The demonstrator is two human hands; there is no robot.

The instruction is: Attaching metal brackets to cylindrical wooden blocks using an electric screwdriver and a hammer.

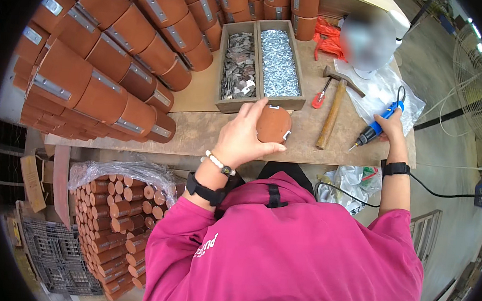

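Observation:
My left hand (241, 133) is closed around a reddish-brown cylinder (274, 126), which stands near the table's front edge with its round end facing up. Small metal pieces show at two spots on its rim. At the right, my right hand (392, 126) grips a blue and black electric screwdriver (372, 131), its thin bit pointing down and left toward the tabletop. Between the hands lie a hammer (331, 116) with a wooden handle and a small red-handled screwdriver (319, 98).
Behind the cylinder stands a wooden box (257, 63) with two compartments of small metal parts. Stacked cylinders with metal fittings (106, 95) crowd the left side. A plastic bag (412, 103) lies under the electric screwdriver. More cylinders (121, 220) are piled below the table.

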